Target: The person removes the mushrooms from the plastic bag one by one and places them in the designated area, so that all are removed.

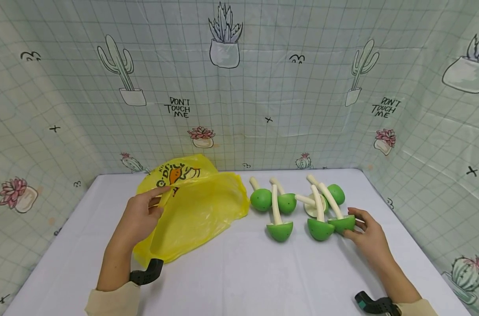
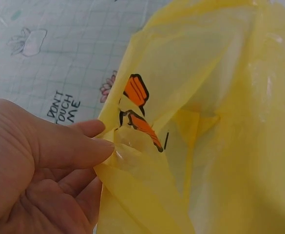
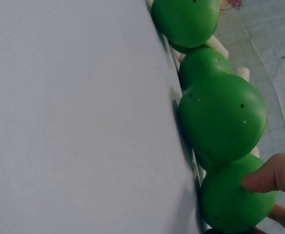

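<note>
A yellow plastic bag (image 1: 200, 208) with printed lettering and an orange drawing lies spread at the left, its mouth partly lifted. My left hand (image 1: 141, 215) pinches the bag's edge between thumb and fingers; the left wrist view shows the thin film (image 2: 147, 161) held at the fingertips. At the right, my right hand (image 1: 367, 232) grips the cap of the rightmost front toy mushroom (image 1: 343, 224), which has a green cap and a white stem. In the right wrist view the thumb presses on that green cap (image 3: 230, 204), with a finger behind it.
Several more toy mushrooms lie close together between the bag and my right hand, among them one at the front (image 1: 280, 231) and one beside the gripped one (image 1: 320, 229). A white cloth (image 1: 239, 272) covers the table. Patterned curtain walls (image 1: 255, 87) stand behind and at both sides.
</note>
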### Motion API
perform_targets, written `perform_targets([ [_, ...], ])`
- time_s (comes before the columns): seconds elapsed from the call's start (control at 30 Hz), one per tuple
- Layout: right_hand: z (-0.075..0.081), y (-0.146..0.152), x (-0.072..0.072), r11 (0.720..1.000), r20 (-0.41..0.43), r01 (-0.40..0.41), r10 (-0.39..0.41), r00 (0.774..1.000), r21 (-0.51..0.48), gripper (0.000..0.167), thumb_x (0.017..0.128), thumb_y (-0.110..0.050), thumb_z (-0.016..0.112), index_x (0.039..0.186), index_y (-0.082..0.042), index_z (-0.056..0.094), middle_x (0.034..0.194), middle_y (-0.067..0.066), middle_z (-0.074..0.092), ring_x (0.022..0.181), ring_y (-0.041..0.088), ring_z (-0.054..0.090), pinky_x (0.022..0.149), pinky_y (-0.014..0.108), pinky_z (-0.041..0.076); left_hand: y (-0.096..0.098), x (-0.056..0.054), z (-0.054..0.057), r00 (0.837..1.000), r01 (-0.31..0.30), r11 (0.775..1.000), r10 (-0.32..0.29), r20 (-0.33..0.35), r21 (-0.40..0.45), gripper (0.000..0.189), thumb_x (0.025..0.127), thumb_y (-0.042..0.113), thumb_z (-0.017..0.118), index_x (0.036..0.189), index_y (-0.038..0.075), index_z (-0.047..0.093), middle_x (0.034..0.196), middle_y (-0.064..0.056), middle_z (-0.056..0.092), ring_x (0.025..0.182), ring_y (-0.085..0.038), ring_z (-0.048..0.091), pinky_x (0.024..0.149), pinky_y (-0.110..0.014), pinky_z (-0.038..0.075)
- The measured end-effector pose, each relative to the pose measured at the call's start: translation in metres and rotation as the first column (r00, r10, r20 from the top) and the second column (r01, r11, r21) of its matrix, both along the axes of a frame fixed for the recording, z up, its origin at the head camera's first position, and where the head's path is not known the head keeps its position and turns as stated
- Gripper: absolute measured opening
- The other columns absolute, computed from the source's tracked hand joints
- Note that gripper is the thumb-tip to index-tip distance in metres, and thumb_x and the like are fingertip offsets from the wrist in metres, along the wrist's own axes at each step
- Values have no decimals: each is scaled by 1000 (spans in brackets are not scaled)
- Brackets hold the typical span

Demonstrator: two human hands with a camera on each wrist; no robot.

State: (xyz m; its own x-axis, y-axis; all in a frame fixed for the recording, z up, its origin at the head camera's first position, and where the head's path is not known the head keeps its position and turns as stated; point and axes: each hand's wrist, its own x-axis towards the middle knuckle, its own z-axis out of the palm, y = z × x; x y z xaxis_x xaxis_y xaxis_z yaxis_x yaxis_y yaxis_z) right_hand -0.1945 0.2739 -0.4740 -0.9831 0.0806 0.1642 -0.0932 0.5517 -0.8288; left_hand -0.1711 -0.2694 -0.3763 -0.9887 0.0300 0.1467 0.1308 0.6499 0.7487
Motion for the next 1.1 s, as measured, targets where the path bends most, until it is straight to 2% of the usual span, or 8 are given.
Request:
perform_targets([
  [0.33, 2, -1, 0, 1000, -10, -15, 15, 1000, -1, 69, 89, 12, 72, 151, 13, 40, 149, 36, 45, 134, 50, 48, 86, -2, 42, 1, -1, 1, 1000, -7, 1000, 7, 14, -3, 59, 99, -13, 57, 155, 8, 54, 151, -29, 50, 130, -46, 58, 102, -57, 55],
  [0.47, 3, -2, 0, 1000, -12, -15, 16, 1000, 14, 68, 90, 8, 73, 150, 12, 42, 151, 34, 45, 136, 51, 46, 92, 1, 43, -1, 0, 0, 1000, -14, 1000, 14, 15, -4, 62, 99, -13, 56, 156, 11, 53, 152, -28, 49, 130, -46, 59, 102, -56, 55],
  [0.53, 4, -3, -1, 999, -15, -10, 10, 1000, 33, 68, 90, 6, 74, 150, 11, 42, 151, 34, 45, 138, 51, 46, 103, 14, 48, -1, 0, 0, 1000, -15, 1000, 15, 9, -2, 64, 99, -13, 56, 157, 13, 51, 152, -27, 49, 129, -45, 59, 101, -56, 56],
  [0.6, 5, -4, -1, 998, -25, 1, 0, 1000, 60, 67, 90, 5, 75, 150, 11, 43, 151, 34, 46, 139, 51, 44, 112, 33, 47, -1, 0, -1, 1000, -10, 1000, 10, -1, 2, 66, 99, -13, 56, 159, 14, 50, 153, -28, 48, 129, -46, 59, 100, -55, 57],
  [0.67, 7, -5, -1, 996, -39, 11, -8, 999, 84, 67, 91, 4, 74, 149, 11, 43, 150, 35, 46, 140, 53, 43, 115, 53, 41, -1, -1, -1, 1000, -6, 1000, 6, -10, 7, 68, 98, -13, 56, 160, 15, 48, 154, -28, 47, 129, -46, 59, 100, -55, 57],
  [0.73, 9, -6, -2, 996, -48, 17, -13, 999, 89, 66, 92, 2, 74, 149, 11, 43, 150, 36, 46, 142, 56, 40, 115, 63, 37, 0, -1, -1, 1000, -1, 1000, 2, -15, 11, 70, 98, -14, 57, 161, 15, 47, 156, -28, 45, 131, -47, 58, 101, -55, 56],
  [0.97, 22, -19, -1, 994, -47, 32, -27, 998, 107, 65, 102, -21, 70, 153, 7, 42, 156, 35, 40, 146, 58, 32, 116, 70, 32, 1, -3, -2, 1000, 1, 1000, 0, -24, 16, 70, 99, -9, 61, 163, 13, 42, 163, -27, 36, 134, -49, 54, 106, -58, 51],
  [1.1, 30, -27, -4, 997, -34, 13, -11, 999, 76, 69, 107, -33, 62, 158, 6, 36, 159, 36, 35, 147, 59, 29, 118, 70, 29, 1, -5, -5, 998, 15, 999, -12, -61, 34, 64, 103, 3, 65, 162, 8, 41, 160, -27, 41, 133, -48, 56, 108, -60, 49],
])
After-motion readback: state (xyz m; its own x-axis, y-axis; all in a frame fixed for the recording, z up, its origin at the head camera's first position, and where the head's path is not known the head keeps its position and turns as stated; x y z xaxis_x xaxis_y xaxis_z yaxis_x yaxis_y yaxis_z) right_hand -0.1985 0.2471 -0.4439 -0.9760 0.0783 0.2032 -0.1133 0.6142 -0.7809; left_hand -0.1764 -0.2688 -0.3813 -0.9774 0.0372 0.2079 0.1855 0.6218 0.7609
